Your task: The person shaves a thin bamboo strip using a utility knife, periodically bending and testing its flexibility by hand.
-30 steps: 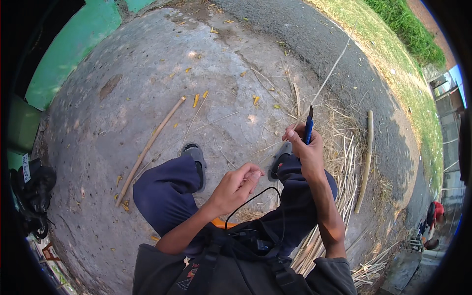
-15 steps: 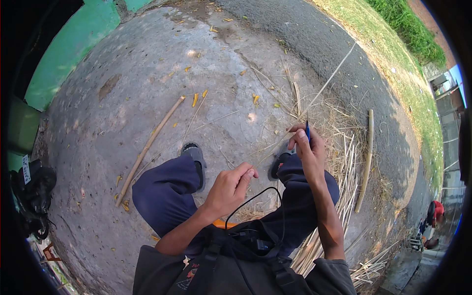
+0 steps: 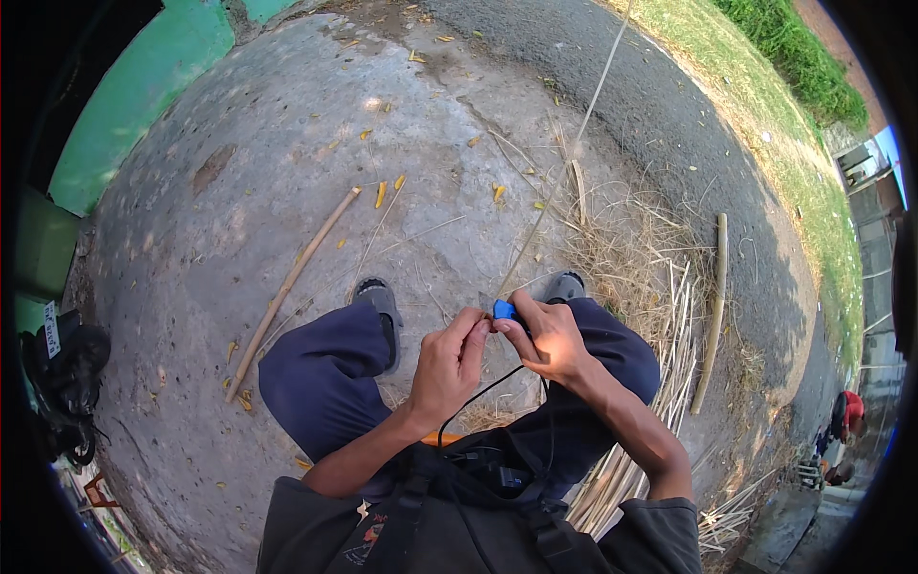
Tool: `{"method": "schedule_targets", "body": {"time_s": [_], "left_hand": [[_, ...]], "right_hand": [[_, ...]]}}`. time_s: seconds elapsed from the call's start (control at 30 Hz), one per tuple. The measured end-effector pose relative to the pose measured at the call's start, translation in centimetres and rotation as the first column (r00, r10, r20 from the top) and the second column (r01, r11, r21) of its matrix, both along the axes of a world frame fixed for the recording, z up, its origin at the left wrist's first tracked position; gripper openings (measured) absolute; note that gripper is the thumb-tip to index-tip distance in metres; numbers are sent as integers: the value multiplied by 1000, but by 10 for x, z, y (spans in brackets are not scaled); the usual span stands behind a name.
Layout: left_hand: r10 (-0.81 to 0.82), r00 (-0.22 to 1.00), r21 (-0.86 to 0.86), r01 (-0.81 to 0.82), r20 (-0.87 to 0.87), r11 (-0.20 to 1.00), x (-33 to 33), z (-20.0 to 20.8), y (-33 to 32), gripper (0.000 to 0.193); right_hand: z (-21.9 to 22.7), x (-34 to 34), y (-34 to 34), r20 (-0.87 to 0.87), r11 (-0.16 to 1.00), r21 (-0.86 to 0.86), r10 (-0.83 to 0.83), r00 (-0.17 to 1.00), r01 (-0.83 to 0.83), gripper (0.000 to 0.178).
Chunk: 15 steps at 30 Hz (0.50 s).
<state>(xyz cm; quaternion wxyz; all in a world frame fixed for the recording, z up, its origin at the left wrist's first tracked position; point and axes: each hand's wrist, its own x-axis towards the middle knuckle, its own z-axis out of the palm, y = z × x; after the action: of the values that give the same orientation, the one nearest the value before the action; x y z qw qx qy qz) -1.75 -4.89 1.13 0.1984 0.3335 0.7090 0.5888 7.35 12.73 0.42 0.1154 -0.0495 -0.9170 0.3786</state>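
My left hand [image 3: 448, 362] is closed, its thumb and forefinger pinching the near end of a long, thin pale strip [image 3: 599, 88], which looks like split bamboo. Away from the fingertips the strip stretches far ahead, toward the grass verge. Fingers of my right hand [image 3: 553, 340] are wrapped round a small blue tool [image 3: 503, 309]; its blade or working end cannot be made out. Both hands meet between my knees, with the blue tool right at the strip's near end and the fingertips nearly touching.
A bundle of pale strips [image 3: 622, 488] lies beside my right leg, with shavings [image 3: 641, 239] past it. Poles lie on either side, one at left [image 3: 292, 277] and one at right [image 3: 710, 316]. A black cable [image 3: 492, 385] loops before my chest. A motorbike [image 3: 72, 373] stands far left.
My right hand has come left and nearer, bringing the blue tool to my left fingertips. The strip's far end has swung left and reaches farther away. My left hand has barely shifted.
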Motion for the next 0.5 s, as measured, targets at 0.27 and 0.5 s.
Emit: {"method": "schedule_targets", "body": {"time_s": [0.27, 0.5], "left_hand": [[57, 988, 29, -53, -145, 998, 5, -1, 1, 12], [64, 977, 30, -59, -203, 998, 7, 3, 0, 9]], "right_hand": [[-4, 1, -2, -41, 999, 24, -40, 998, 41, 33], [1, 0, 0, -102, 997, 39, -59, 993, 64, 32]]}}
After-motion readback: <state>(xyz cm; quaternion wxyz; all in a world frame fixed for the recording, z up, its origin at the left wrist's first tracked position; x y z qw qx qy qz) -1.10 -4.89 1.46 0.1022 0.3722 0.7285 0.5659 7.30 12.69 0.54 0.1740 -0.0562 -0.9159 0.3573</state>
